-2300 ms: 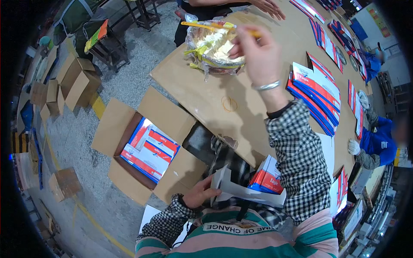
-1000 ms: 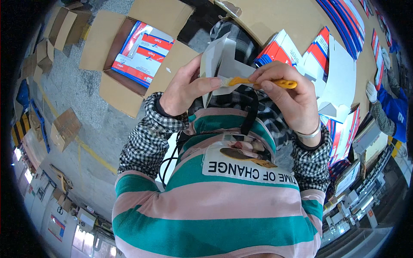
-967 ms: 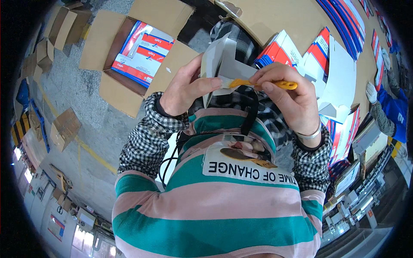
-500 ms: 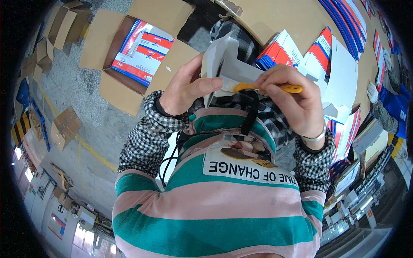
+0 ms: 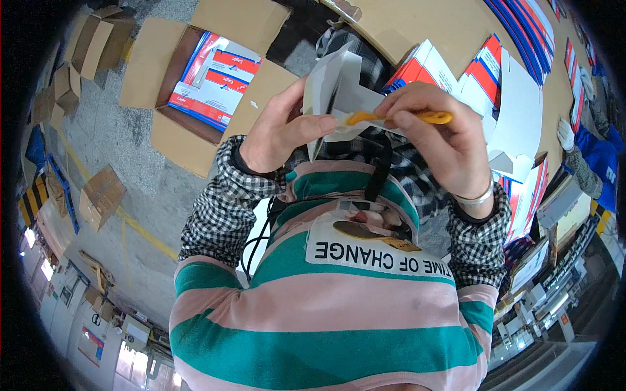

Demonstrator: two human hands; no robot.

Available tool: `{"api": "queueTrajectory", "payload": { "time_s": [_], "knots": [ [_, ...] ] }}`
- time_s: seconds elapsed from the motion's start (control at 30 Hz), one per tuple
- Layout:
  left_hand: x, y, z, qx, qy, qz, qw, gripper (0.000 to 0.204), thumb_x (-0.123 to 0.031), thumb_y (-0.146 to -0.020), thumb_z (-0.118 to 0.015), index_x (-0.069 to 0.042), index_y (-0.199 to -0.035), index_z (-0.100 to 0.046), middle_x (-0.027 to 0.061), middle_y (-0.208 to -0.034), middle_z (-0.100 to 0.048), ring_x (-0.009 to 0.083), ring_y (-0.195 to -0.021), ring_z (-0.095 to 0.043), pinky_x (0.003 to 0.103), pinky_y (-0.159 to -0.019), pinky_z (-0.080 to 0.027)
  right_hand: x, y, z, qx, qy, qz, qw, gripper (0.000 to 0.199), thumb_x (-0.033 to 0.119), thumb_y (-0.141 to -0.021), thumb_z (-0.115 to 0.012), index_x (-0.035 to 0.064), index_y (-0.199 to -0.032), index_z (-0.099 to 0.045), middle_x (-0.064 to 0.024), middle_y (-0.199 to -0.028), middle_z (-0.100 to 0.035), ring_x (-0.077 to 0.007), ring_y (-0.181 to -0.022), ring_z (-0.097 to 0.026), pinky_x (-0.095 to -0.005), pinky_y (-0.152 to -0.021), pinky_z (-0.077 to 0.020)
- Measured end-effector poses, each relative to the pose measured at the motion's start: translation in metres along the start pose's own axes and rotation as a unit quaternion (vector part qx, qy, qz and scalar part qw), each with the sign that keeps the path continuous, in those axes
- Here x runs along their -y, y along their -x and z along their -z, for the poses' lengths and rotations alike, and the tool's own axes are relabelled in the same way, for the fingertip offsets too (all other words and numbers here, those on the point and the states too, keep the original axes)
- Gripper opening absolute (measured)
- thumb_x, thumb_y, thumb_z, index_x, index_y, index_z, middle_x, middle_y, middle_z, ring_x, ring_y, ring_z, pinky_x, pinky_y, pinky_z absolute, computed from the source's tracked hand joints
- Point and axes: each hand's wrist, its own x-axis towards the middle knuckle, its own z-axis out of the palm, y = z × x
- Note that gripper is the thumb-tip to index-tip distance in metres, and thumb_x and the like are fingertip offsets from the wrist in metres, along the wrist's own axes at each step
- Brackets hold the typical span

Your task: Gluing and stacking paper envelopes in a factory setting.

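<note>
Brushwork at a cardboard-covered table, viewed from above. The table [image 5: 411,23], the largest element, extends toward the upper right. To its left stands an opened brown carton [image 5: 149,62], flaps folded outward, with red, white and blue packs [image 5: 218,75] lying inside. On the tabletop, a fanned blue-edged stack [image 5: 521,29] lies farther off; nearer the person are printed cartons [image 5: 430,68] in the same colours, and to the right of these a pale unfolded sheet [image 5: 518,120]. In front of the person, above the lap, is a folded white card [image 5: 324,77], one panel upright and another extending rightward toward the right hand. The left hand [image 5: 277,135] grips this card, thumb on the inner side, fingers mostly hidden behind it. The right hand [image 5: 447,137] pinches a yellow-handled brush [image 5: 366,118] between thumb and fingers. Smallest of all, the pale bristles [image 5: 344,121] point left, just beside the left thumb tip; whether they touch the card cannot be told. The step in hand is judged to be brushing the card's inner face. The next move would call for a steady left-hand grip and a light right-hand stroke clear of the thumb.
</note>
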Motion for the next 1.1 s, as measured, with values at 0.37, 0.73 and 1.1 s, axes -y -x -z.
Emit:
{"api": "queueTrajectory", "payload": {
  "time_s": [0.37,0.73,1.1],
  "knots": [
    [-0.001,-0.003,0.003,-0.008,-0.021,0.025,0.999,0.056,-0.022,-0.082,-0.056,0.001,-0.13,-0.038,0.0098,-0.113,-0.053,0.0155,-0.101,-0.05,0.027,-0.087,-0.04,0.01,0.001,0.005,-0.038,-0.032,0.05,0.998,0.008,-0.002,-0.085,-0.051,-0.0042,-0.089,-0.056,-0.0123,-0.088,-0.061,-0.0156,-0.075,-0.057,-0.0251,-0.069,-0.0468],
    [-0.001,-0.004,0.0,-0.005,-0.048,0.014,0.999,0.055,-0.024,-0.081,-0.054,0.002,-0.127,-0.04,0.0091,-0.111,-0.053,0.0155,-0.101,-0.049,0.028,-0.088,-0.038,-0.001,-0.003,-0.005,0.052,0.026,0.114,0.992,0.006,-0.001,-0.081,-0.054,-0.0018,-0.086,-0.057,-0.0139,-0.086,-0.061,-0.0194,-0.076,-0.058,-0.027,-0.068,-0.0454],
    [-0.001,-0.003,0.0,-0.017,-0.053,0.022,0.998,0.055,-0.026,-0.08,-0.057,0.002,-0.125,-0.042,0.0083,-0.11,-0.054,0.0148,-0.099,-0.049,0.027,-0.086,-0.039,0.011,-0.006,-0.001,0.045,0.043,0.133,0.989,0.007,-0.001,-0.078,-0.055,-0.0009,-0.085,-0.056,-0.0129,-0.081,-0.059,-0.023,-0.071,-0.059,-0.0276,-0.065,-0.0461]
  ]
}}
